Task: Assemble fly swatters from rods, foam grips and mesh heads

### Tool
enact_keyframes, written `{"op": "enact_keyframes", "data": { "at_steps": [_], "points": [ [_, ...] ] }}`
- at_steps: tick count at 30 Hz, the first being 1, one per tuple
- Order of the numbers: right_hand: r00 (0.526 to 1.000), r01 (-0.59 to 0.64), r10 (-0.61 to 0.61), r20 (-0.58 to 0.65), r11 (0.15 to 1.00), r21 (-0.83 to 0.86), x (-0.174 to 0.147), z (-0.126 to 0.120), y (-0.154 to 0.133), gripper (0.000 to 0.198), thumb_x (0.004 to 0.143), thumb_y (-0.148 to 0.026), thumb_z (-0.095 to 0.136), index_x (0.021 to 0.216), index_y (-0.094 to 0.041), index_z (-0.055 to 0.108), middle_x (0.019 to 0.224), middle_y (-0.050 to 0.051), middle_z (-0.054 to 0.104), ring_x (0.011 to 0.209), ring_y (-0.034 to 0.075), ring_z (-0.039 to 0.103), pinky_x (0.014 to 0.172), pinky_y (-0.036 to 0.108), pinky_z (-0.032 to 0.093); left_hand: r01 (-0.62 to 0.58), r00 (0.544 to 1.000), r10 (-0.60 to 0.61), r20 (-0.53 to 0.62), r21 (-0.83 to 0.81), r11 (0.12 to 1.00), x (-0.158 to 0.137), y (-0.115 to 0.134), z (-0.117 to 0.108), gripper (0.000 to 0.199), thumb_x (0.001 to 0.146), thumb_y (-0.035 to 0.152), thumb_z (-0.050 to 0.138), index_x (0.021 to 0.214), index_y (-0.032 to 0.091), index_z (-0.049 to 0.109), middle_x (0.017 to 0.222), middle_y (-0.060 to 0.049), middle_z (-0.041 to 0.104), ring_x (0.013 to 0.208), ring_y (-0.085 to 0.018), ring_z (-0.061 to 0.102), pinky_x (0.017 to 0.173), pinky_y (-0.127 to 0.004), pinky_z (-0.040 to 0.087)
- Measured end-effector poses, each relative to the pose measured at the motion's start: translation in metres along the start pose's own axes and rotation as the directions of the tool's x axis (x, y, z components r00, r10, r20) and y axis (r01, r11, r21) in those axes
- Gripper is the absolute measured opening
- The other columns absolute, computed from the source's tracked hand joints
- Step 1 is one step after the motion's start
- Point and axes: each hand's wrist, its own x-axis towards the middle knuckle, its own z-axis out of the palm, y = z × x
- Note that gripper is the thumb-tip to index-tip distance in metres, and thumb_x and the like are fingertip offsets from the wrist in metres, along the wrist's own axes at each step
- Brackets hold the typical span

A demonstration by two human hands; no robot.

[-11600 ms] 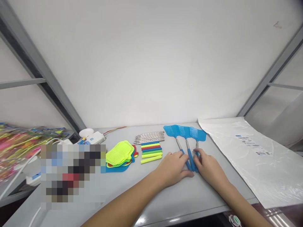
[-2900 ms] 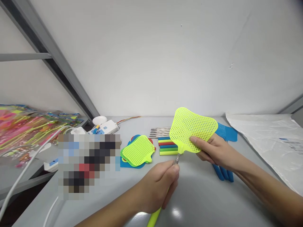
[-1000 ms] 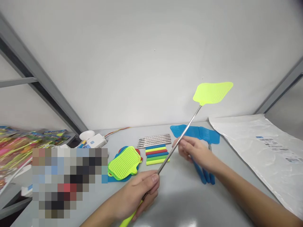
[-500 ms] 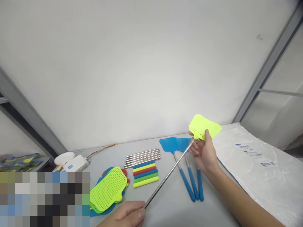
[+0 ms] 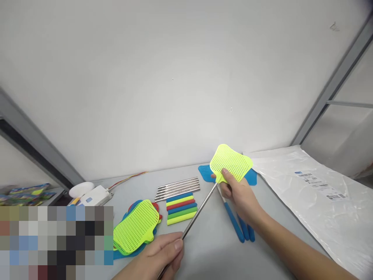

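Note:
A yellow-green fly swatter head (image 5: 230,160) sits at the upper end of a thin metal rod (image 5: 201,208). My right hand (image 5: 243,196) pinches the head near its neck, thumb on top. Lower down, my left hand (image 5: 166,252) is closed around the rod, whose bottom end passes under my fingers. Behind my right hand lie blue fly swatters (image 5: 233,222), their handles towards me and partly covered by my hand. To the left are several bare metal rods (image 5: 178,189), a row of coloured handle sleeves (image 5: 182,209) and a pile of swatter heads (image 5: 136,227), yellow-green on top.
A large white plastic bag (image 5: 309,194) with printed labels covers the right of the grey table (image 5: 210,256). At the left stand a white box (image 5: 96,195) with thin wires and a white round object (image 5: 81,189). A pale wall (image 5: 175,97) rises behind. The lower left is pixelated.
The yellow-green head has moved left, now in front of the blue swatter heads, and its mesh faces me more. My right hand moved with it. My left hand still grips the rod.

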Motion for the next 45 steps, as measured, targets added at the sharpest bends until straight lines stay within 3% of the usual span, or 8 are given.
{"op": "enact_keyframes", "data": {
  "at_steps": [6,13,21,29,34,37,41,45],
  "points": [
    [0.982,-0.104,0.103,0.158,0.995,-0.003,-0.02,0.018,0.011,0.034,0.091,-0.049,0.052,0.074,-0.02,0.049,0.052,-0.008,0.029,0.049,0.009,0.023,0.047,0.027,0.018,-0.035,0.99,0.044,0.136,-0.069,0.997,0.003,0.001,0.009,0.044,0.098,0.056,0.03,0.101,0.019,0.054,0.037,0.012,0.033,0.029,-0.007,0.016,0.035,-0.02,0.015],
    [0.966,-0.155,0.167,0.198,0.985,-0.071,-0.037,0.031,0.014,0.036,0.091,-0.047,0.054,0.07,-0.02,0.047,0.048,-0.008,0.032,0.046,0.008,0.025,0.047,0.027,0.017,-0.018,0.99,0.061,0.126,-0.324,0.946,0.007,-0.005,0.024,0.043,0.089,0.061,0.048,0.072,0.023,0.038,0.035,0.014,0.028,0.027,-0.005,0.011,0.033,-0.018,0.016],
    [0.938,-0.227,0.241,0.249,0.97,-0.087,-0.039,0.031,0.011,0.034,0.092,-0.049,0.053,0.085,-0.016,0.062,0.048,-0.008,0.029,0.046,0.007,0.023,0.047,0.027,0.018,-0.002,0.987,0.052,0.154,-0.311,0.95,0.0,0.003,0.02,0.043,0.091,0.059,0.047,0.071,0.022,0.037,0.039,0.013,0.029,0.029,-0.004,0.015,0.035,-0.017,0.02],
    [0.976,-0.191,0.188,0.112,0.981,0.023,-0.028,0.027,0.007,0.023,0.084,-0.042,0.067,0.089,-0.021,0.06,0.074,-0.003,0.051,0.049,0.005,0.032,0.042,0.022,0.022,0.04,0.987,0.022,0.162,-0.366,0.93,0.0,0.006,0.016,0.037,0.098,0.048,0.038,0.072,0.022,0.039,0.033,0.013,0.028,0.024,-0.004,0.014,0.035,-0.017,0.021],
    [0.977,0.017,0.025,-0.213,0.981,0.193,0.013,-0.018,-0.008,0.021,0.075,-0.03,0.077,0.087,-0.02,0.062,0.074,-0.005,0.049,0.047,0.004,0.026,0.039,0.021,0.024,0.074,0.969,0.007,0.246,-0.319,0.945,-0.005,0.0,0.011,0.034,0.101,0.041,0.033,0.074,0.022,0.041,0.036,0.012,0.031,0.024,-0.005,0.015,0.034,-0.019,0.017],
    [0.953,0.045,0.029,-0.301,0.97,0.238,0.023,-0.033,-0.009,0.023,0.073,-0.032,0.078,0.081,-0.019,0.06,0.066,-0.005,0.048,0.048,0.006,0.031,0.039,0.022,0.026,0.069,0.966,0.014,0.258,-0.309,0.949,-0.003,-0.002,0.012,0.033,0.101,0.041,0.034,0.075,0.022,0.041,0.037,0.012,0.031,0.024,-0.005,0.015,0.034,-0.02,0.016],
    [0.989,-0.138,0.147,-0.017,0.957,0.257,-0.005,-0.003,0.005,0.028,0.085,-0.049,0.062,0.084,-0.021,0.057,0.051,-0.009,0.028,0.045,0.007,0.021,0.042,0.023,0.022,0.072,0.967,0.013,0.256,-0.319,0.945,0.001,-0.002,0.015,0.034,0.101,0.041,0.033,0.075,0.022,0.043,0.035,0.012,0.031,0.023,-0.005,0.016,0.034,-0.021,0.017],
    [0.893,-0.314,0.299,0.335,0.949,-0.011,-0.033,0.028,0.016,0.035,0.089,-0.052,0.056,0.083,-0.018,0.061,0.045,-0.01,0.03,0.043,0.006,0.021,0.044,0.024,0.015,0.038,0.964,0.06,0.258,-0.359,0.932,0.003,-0.003,0.013,0.034,0.101,0.04,0.033,0.076,0.021,0.045,0.034,0.011,0.031,0.024,-0.005,0.016,0.037,-0.02,0.023]
  ]
}}
